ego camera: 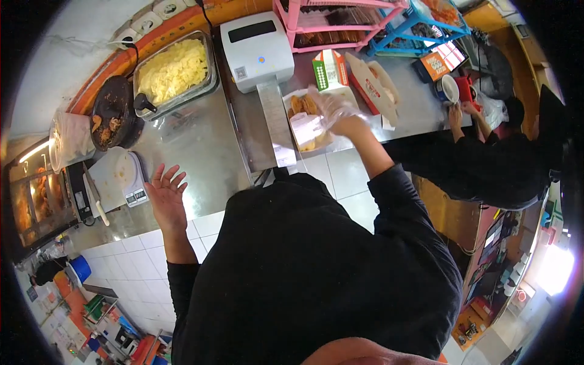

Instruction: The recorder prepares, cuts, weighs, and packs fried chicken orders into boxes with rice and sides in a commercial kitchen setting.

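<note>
My right hand [336,111] wears a clear plastic glove and reaches over the right side of an open paper box [315,145]. Browned fried pieces [302,105] lie in that box, with a glossy pale sheet or wrapper [306,127] below them. The glove blurs my fingertips, so whether they grip anything cannot be told. My left hand [168,197] is bare, palm up with fingers spread, holding nothing. It hovers by the counter's front edge, just right of a white kitchen scale [130,175].
A white printer-like machine [258,50] feeds out a long strip [273,121]. Left are a glass tray of shredded yellow food [175,68], a stone mortar [114,114] and a knife [98,203]. A red-and-white box [365,86] stands right. Another person's hands [456,118] work beyond.
</note>
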Motion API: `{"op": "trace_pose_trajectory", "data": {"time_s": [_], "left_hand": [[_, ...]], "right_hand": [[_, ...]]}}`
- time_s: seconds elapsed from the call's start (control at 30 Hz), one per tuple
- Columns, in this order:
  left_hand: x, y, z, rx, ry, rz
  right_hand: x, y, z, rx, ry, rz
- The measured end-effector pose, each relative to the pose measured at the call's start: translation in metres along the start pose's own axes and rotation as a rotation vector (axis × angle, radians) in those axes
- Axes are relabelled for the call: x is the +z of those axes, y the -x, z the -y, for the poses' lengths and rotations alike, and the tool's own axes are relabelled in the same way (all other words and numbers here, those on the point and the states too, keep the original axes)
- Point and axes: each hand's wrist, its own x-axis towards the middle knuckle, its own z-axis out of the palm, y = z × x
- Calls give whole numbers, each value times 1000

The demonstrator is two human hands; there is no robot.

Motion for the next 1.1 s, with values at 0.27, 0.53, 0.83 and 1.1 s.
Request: {"op": "trace_pose_trajectory", "data": {"time_s": [0.27,0.53,0.83,1.1], "left_hand": [[-7,7,-7,75,29,-53],[-35,44,5,89,93,-269],[-44,58,-4,77,86,-337],[-34,61,-14,61,19,-332]], "right_hand": [[-158,-81,-102,107,-341,-660],[-132,-112,-101,210,94,118],[-13,-150,-63,73,174,-77],[40,-210,-88,647,-382,-233]]}}
